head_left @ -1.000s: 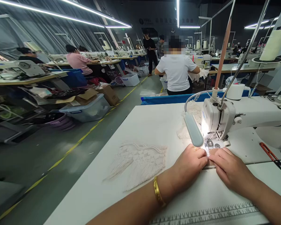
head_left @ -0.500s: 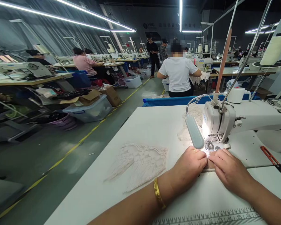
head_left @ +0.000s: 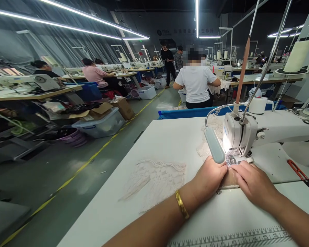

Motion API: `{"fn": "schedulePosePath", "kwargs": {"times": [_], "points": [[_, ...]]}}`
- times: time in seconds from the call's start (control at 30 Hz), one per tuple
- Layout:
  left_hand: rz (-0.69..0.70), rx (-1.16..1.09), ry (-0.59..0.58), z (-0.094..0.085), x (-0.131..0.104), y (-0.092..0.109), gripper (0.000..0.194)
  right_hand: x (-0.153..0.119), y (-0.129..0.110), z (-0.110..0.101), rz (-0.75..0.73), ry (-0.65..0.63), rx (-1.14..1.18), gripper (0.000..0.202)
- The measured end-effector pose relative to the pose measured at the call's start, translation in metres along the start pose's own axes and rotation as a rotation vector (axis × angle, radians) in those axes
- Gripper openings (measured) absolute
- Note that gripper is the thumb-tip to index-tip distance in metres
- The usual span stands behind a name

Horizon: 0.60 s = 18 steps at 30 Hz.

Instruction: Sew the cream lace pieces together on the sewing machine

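Note:
At the sewing machine [head_left: 238, 132], both my hands are close to the presser foot [head_left: 231, 160]. My left hand [head_left: 211, 175] has its fingers closed on a small piece of pale fabric [head_left: 229, 167], mostly hidden beneath the fingertips. From the other side my right hand [head_left: 253, 183] pinches the same fabric, its fingertips almost meeting the left ones. A tan, shiny surface [head_left: 229, 180] shows between the hands; I cannot tell what it is. Left of my left forearm a pale lace piece [head_left: 161, 175] lies flat on the white table [head_left: 103, 212].
More lace [head_left: 204, 144] lies behind the grey lamp [head_left: 214, 145]. Red-handled thread snips [head_left: 297, 170] rest at the right, and a printed ruler scale [head_left: 237, 238] runs along the front. Thread cones [head_left: 297, 56] stand at the far right. A person in a white shirt [head_left: 195, 84] sits ahead.
The view has shifted slightly. My hands have drawn a little apart below the fingertips, so more of the tan surface shows between them. They remain at the presser foot.

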State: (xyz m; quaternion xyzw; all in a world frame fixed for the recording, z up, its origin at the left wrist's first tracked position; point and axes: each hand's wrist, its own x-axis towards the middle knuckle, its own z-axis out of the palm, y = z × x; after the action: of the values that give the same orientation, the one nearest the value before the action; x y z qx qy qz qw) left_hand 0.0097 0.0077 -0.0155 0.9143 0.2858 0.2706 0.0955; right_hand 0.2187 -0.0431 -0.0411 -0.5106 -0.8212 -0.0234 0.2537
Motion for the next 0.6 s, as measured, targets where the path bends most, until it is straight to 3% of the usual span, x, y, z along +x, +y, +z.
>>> {"fn": "schedulePosePath", "kwargs": {"times": [0.13,0.4,0.6], "points": [[-0.061,-0.052,-0.010,0.000,0.003,-0.002,0.025,0.004,0.005,-0.006,0.094,0.052,0.030,0.031],[-0.009,-0.001,0.002,0.001,0.004,-0.008,0.025,-0.001,0.003,-0.006,0.133,0.072,0.077,0.027],[-0.267,0.070,-0.097,-0.010,0.045,-0.036,0.018,-0.007,0.003,0.000,0.122,0.033,0.123,0.027]]}}
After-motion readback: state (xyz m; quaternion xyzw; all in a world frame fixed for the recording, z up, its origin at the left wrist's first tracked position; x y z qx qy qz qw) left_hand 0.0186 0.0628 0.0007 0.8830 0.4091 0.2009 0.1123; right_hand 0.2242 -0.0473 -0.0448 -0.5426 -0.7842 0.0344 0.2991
